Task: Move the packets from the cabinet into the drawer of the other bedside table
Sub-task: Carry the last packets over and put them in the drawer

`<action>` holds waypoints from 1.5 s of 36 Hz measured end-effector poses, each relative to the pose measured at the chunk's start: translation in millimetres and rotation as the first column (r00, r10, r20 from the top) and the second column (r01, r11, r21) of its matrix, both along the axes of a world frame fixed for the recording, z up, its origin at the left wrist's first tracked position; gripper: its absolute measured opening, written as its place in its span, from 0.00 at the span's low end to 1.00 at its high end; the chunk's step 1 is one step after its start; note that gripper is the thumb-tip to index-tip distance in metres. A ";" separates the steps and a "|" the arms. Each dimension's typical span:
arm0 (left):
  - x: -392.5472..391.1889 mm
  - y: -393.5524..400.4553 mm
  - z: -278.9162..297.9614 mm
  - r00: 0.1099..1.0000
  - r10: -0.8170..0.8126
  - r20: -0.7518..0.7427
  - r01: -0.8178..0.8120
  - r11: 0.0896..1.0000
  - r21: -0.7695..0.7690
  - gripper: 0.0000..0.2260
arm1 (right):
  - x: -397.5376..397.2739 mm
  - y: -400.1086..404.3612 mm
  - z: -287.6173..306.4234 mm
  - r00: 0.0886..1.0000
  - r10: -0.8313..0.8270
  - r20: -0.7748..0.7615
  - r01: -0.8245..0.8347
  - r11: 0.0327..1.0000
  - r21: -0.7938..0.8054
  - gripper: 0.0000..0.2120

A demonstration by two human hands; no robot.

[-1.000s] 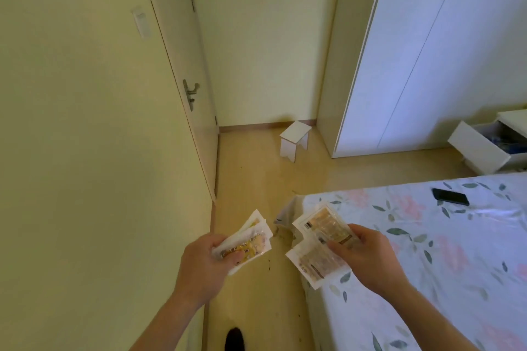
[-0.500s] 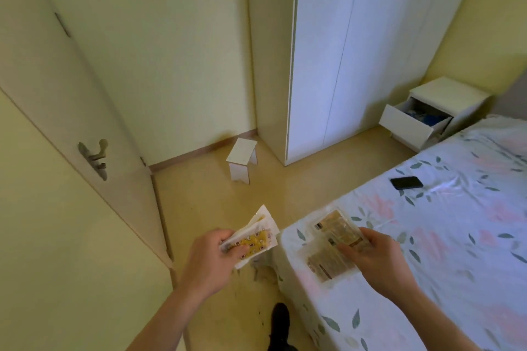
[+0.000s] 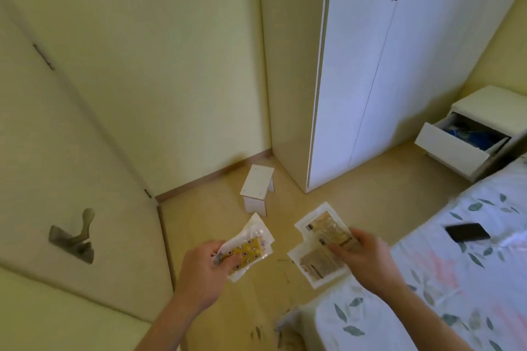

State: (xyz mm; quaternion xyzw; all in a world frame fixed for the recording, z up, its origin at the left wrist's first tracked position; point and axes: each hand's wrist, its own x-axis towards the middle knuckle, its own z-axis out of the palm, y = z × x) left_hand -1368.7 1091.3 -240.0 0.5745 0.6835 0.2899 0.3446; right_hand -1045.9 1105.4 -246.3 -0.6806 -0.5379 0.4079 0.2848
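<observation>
My left hand [image 3: 204,271] grips a small stack of clear packets with a yellow patterned one on top [image 3: 247,248]. My right hand [image 3: 363,258] pinches two clear packets with brownish contents [image 3: 319,245], fanned out over the floor by the bed corner. At the far right stands a white bedside table [image 3: 490,107] whose drawer [image 3: 453,148] is pulled open, with blue things inside. Both hands are well short of it.
A bed with a floral sheet [image 3: 445,265] fills the lower right, a black phone [image 3: 467,232] lying on it. A white wardrobe [image 3: 385,65] stands ahead, a small white stool [image 3: 256,189] on the floor, and a door with a handle [image 3: 75,236] at left.
The view has swung right and nearer; the bedside table and its open drawer now sit closer at the right. Both hands keep hold of their packets.
</observation>
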 end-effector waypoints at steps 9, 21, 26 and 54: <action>-39.0 149.8 -12.6 0.997 -0.062 0.041 0.063 0.998 -0.005 0.04 | -43.7 131.6 2.8 0.998 -0.065 -0.008 0.066 0.997 0.046 0.06; 1.1 363.8 -4.3 0.904 -0.423 0.069 0.425 0.904 -0.030 0.08 | -21.6 218.4 7.1 0.844 -0.532 -0.064 0.536 0.841 0.072 0.04; 57.3 430.4 -6.5 0.852 -0.520 0.067 0.522 0.853 -0.017 0.08 | 19.1 240.4 6.1 0.756 -0.643 -0.121 0.652 0.756 0.054 0.04; 484.0 706.9 -1.2 0.679 -0.722 0.134 0.733 0.675 -0.081 0.04 | 409.9 472.3 -1.1 0.527 -0.845 -0.091 0.850 0.521 0.083 0.06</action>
